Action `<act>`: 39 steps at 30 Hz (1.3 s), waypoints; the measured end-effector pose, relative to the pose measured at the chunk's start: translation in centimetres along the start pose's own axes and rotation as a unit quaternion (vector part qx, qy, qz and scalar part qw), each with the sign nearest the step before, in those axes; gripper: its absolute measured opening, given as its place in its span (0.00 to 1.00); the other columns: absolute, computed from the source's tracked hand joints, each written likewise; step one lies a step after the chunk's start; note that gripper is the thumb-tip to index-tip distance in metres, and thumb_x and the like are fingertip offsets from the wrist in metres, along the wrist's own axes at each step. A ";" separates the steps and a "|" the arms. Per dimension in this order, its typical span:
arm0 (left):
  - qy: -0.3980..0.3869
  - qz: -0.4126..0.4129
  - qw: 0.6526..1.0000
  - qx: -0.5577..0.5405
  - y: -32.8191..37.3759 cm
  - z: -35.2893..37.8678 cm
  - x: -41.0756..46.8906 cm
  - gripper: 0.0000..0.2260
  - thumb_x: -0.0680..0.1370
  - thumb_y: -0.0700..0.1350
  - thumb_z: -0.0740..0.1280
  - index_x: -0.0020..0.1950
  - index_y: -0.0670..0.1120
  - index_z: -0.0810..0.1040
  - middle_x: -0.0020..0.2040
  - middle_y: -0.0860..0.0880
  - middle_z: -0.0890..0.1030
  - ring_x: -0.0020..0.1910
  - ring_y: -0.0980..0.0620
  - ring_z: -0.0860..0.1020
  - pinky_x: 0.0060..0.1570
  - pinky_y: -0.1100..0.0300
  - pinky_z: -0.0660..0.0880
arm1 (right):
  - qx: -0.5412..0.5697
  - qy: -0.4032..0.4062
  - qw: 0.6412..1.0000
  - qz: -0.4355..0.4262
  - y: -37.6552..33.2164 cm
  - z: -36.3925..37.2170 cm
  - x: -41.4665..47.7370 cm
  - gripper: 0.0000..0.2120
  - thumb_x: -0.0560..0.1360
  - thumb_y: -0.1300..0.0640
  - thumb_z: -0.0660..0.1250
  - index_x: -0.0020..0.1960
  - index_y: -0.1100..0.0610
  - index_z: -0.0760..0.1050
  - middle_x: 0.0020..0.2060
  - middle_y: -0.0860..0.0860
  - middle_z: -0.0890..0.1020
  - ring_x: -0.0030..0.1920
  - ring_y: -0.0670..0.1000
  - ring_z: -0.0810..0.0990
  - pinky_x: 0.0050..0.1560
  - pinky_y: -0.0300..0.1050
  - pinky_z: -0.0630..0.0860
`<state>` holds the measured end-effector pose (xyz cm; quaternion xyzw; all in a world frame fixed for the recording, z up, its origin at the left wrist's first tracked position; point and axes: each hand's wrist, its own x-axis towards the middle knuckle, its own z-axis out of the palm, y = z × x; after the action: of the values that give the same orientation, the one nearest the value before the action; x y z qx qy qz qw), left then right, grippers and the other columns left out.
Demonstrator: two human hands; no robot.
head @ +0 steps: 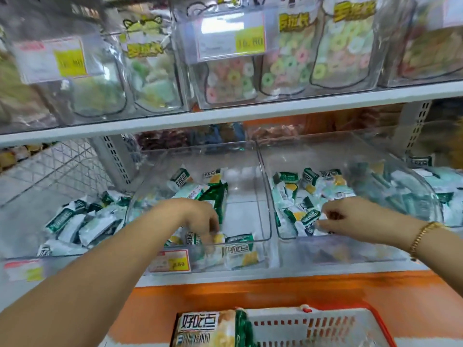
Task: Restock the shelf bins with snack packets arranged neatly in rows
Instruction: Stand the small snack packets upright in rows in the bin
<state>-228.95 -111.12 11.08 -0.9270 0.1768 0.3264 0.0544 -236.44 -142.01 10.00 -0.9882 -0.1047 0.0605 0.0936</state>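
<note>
Left hand: reached into the middle bin, fingers curled down and clamped on one of the snack packets by the near wall.
Right hand: held in the right bin, fingers bent together, a packet pinched near the front.
Snack packets: heaped loosely in both bins.
Basket: nearest, with a large bag laid at its left end.
</note>
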 end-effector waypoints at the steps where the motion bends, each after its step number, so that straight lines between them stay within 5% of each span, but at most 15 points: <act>1: -0.007 0.003 1.000 -0.001 0.1 0.0 0.4 0.32 0.67 0.53 0.77 0.68 0.47 0.71 0.64 0.51 0.74 0.52 0.53 0.75 0.41 0.64 0.77 | 0.005 -0.005 1.000 0.003 -0.1 0.0 0.2 0.20 0.76 0.40 0.61 0.35 0.54 0.66 0.30 0.49 0.70 0.31 0.48 0.67 0.32 0.42 0.62; 6: -0.061 -0.009 0.998 0.008 0.4 -0.2 1.8 0.36 0.65 0.54 0.78 0.69 0.45 0.69 0.63 0.48 0.73 0.60 0.45 0.72 0.60 0.50 0.73 | 0.010 -0.035 0.999 -0.007 -0.1 -0.8 0.4 0.20 0.73 0.39 0.66 0.36 0.55 0.68 0.31 0.48 0.70 0.31 0.47 0.66 0.32 0.40 0.62; 9: -0.071 0.000 0.997 0.038 0.5 -0.6 1.9 0.32 0.66 0.56 0.77 0.64 0.43 0.73 0.49 0.51 0.74 0.51 0.46 0.74 0.53 0.54 0.75 | 0.001 -0.057 0.998 -0.015 0.1 -1.1 0.9 0.12 0.72 0.48 0.70 0.44 0.57 0.74 0.33 0.47 0.72 0.32 0.46 0.67 0.34 0.39 0.65; 12: -0.035 0.016 0.998 0.039 0.1 -1.0 1.2 0.28 0.66 0.58 0.76 0.59 0.44 0.75 0.46 0.47 0.75 0.44 0.47 0.75 0.39 0.59 0.68 | -0.012 -0.090 0.996 -0.026 0.5 -1.5 1.3 0.11 0.72 0.54 0.70 0.54 0.52 0.77 0.38 0.47 0.75 0.35 0.46 0.69 0.37 0.40 0.69; 16: 0.090 0.043 0.988 -0.117 -1.4 -2.1 -0.9 0.30 0.65 0.59 0.75 0.61 0.46 0.74 0.50 0.51 0.76 0.47 0.52 0.75 0.47 0.58 0.71 | -0.036 -0.113 0.992 -0.053 0.6 -1.7 2.0 0.20 0.71 0.55 0.71 0.61 0.44 0.73 0.45 0.44 0.72 0.41 0.43 0.71 0.40 0.34 0.68; 18: 0.115 0.096 0.967 -0.208 -1.5 -2.5 -1.9 0.21 0.63 0.62 0.75 0.48 0.50 0.79 0.42 0.53 0.79 0.40 0.52 0.76 0.39 0.59 0.71 | -0.034 -0.117 0.991 -0.060 0.7 -1.6 2.2 0.23 0.70 0.53 0.73 0.64 0.43 0.72 0.52 0.44 0.70 0.50 0.46 0.72 0.49 0.36 0.70; 20: 0.085 0.134 0.960 -0.230 -0.7 -2.5 -2.6 0.14 0.63 0.62 0.74 0.37 0.53 0.79 0.33 0.56 0.78 0.32 0.56 0.73 0.33 0.65 0.67 | -0.030 -0.128 0.990 -0.060 0.8 -1.4 2.5 0.23 0.70 0.54 0.73 0.63 0.45 0.72 0.52 0.44 0.71 0.51 0.47 0.73 0.49 0.37 0.72; 25: 0.018 0.138 0.967 -0.215 2.3 -1.8 -1.7 0.14 0.68 0.57 0.74 0.39 0.49 0.75 0.31 0.58 0.76 0.28 0.60 0.71 0.33 0.65 0.66 | -0.023 -0.170 0.985 -0.016 1.0 -1.1 2.8 0.19 0.71 0.55 0.71 0.59 0.46 0.69 0.51 0.48 0.76 0.50 0.54 0.78 0.50 0.52 0.77; 31: -0.066 0.107 0.978 -0.167 2.8 -2.2 -1.4 0.12 0.71 0.49 0.74 0.32 0.47 0.74 0.25 0.53 0.70 0.24 0.55 0.65 0.27 0.65 0.62 | 0.017 -0.175 0.984 -0.029 1.2 -0.8 2.9 0.14 0.70 0.53 0.72 0.39 0.42 0.65 0.37 0.42 0.70 0.36 0.46 0.71 0.37 0.40 0.69; 35: -0.110 0.090 0.979 -0.149 3.5 -1.6 -0.8 0.11 0.71 0.49 0.74 0.38 0.46 0.74 0.30 0.52 0.68 0.30 0.53 0.63 0.32 0.60 0.59 | 0.042 -0.182 0.982 -0.030 1.3 -0.7 2.9 0.15 0.69 0.51 0.74 0.39 0.45 0.66 0.37 0.46 0.73 0.36 0.49 0.72 0.37 0.44 0.69; 39: -0.092 0.096 0.973 -0.187 4.2 -0.9 0.0 0.08 0.72 0.45 0.73 0.36 0.47 0.75 0.28 0.60 0.74 0.28 0.63 0.72 0.29 0.73 0.66 | 0.051 -0.166 0.984 -0.036 1.4 -1.0 2.6 0.17 0.69 0.54 0.73 0.37 0.46 0.63 0.35 0.46 0.69 0.34 0.49 0.66 0.34 0.43 0.63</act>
<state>-229.96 -115.27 11.80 -0.8656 0.1947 0.4410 -0.1356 -233.48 -142.95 10.46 -0.9539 -0.1508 0.2259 0.1276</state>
